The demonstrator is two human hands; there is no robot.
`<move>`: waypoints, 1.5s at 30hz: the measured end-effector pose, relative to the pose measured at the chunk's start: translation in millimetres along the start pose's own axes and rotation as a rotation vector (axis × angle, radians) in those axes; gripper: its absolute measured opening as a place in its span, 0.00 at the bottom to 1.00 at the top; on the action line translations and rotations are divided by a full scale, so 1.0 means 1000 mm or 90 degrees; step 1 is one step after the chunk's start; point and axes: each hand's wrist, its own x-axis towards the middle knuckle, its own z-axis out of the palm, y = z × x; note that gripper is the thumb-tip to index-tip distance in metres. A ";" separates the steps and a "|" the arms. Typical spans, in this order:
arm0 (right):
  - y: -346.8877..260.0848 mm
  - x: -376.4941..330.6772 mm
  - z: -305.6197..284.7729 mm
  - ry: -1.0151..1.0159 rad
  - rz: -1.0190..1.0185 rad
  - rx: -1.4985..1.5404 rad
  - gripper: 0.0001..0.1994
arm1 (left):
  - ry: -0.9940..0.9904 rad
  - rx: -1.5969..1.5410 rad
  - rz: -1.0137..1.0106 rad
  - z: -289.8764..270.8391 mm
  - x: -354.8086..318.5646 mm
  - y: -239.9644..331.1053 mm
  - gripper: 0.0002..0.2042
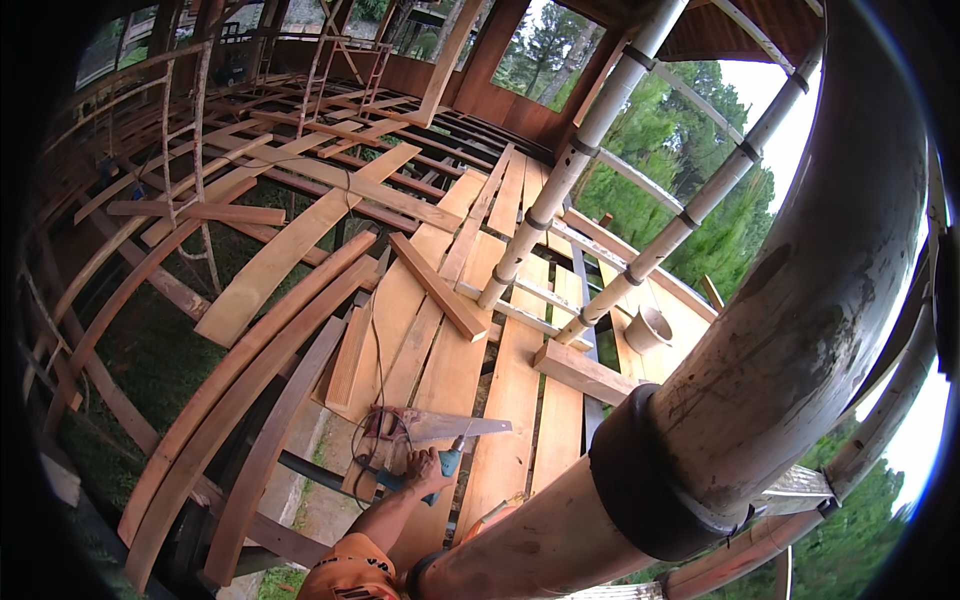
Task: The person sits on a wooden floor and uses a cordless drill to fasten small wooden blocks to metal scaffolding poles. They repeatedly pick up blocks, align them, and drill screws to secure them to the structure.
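My curled left fingers (422,464) are gripping the drill (447,466), its long axis and bit (459,442) pointing toward the saw (452,426), beyond which a bucket (641,334) is sitting, contents unclear.

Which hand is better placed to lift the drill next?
Left, most likely: the left hand has its fingers wrapped around the drill, just below the handsaw blade, while the right hand isn't in view.

Daylight whitens the sky (792,135) at upper right, while the left is dim and fisheye distortion bends the edges.
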 end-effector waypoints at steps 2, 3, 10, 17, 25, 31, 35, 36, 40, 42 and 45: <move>-0.008 0.006 0.012 -0.029 -0.014 0.014 0.51 | 0.010 -0.094 0.038 -0.004 -0.023 -0.026 0.48; -0.012 0.010 0.022 -0.052 -0.024 0.029 0.51 | 0.044 -0.117 0.063 -0.004 -0.034 -0.046 0.48; 0.018 -0.024 -0.003 -0.038 -0.064 0.072 0.51 | 0.260 -0.808 0.144 -0.138 -0.198 0.000 0.39; 0.087 -0.041 -0.034 -0.118 -0.170 0.273 0.51 | 0.403 -1.110 0.422 -0.258 -0.360 -0.002 0.48; -0.010 -0.078 -0.062 -0.018 -0.189 0.024 0.33 | -0.059 -0.740 0.632 -0.345 -0.523 0.034 0.65; -0.078 -0.175 -0.108 -0.047 -0.234 0.178 0.33 | -0.217 -0.801 0.571 -0.247 -0.545 0.203 0.64; -0.074 -0.226 -0.162 -0.231 -0.336 0.269 0.36 | -0.136 -0.745 0.207 -0.175 -0.545 0.338 0.47; -0.072 -0.237 -0.176 -0.247 -0.348 0.282 0.38 | -0.262 -0.716 0.269 -0.158 -0.521 0.353 0.44; -0.053 -0.265 -0.212 -0.432 -0.185 0.291 0.43 | -0.428 -0.694 0.234 -0.070 -0.486 0.378 0.40; -0.030 -0.281 -0.216 -0.346 -0.016 0.365 0.43 | -0.482 -0.667 0.205 -0.028 -0.489 0.399 0.42; -0.027 -0.287 -0.213 -0.025 0.211 0.454 0.46 | -0.522 -0.600 0.236 0.029 -0.497 0.416 0.43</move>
